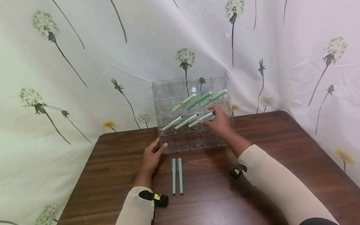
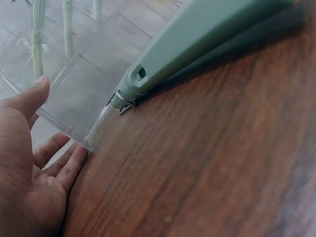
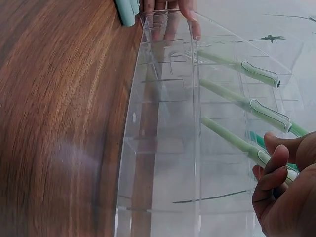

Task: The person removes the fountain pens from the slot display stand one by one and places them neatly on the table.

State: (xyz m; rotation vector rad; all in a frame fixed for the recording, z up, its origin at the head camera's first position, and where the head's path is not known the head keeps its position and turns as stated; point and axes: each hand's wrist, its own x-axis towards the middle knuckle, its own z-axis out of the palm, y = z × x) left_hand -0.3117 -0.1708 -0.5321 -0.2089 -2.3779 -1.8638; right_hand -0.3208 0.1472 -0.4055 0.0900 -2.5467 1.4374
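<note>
A clear plastic organizer [image 1: 197,135] with stepped compartments stands upright at the back of the table. Its lower left corner is held by my left hand [image 1: 150,157], thumb in front and fingers behind. My right hand [image 1: 220,124] pinches the cap end of a pale green pen [image 3: 229,134], whose lower end is in the middle tier. Two more pale green pens, one at the left [image 1: 172,123] and one in the centre [image 1: 186,121], lean beside it in that tier. Above them lean three brighter pens: light green [image 1: 184,102], dark green [image 1: 199,100] and mid green [image 1: 214,98].
Two capped grey-green pens, a left one [image 1: 173,176] and a right one [image 1: 180,176], lie side by side on the brown wooden table [image 1: 211,204], close to my left hand. A dandelion-print curtain [image 1: 151,58] hangs right behind the organizer.
</note>
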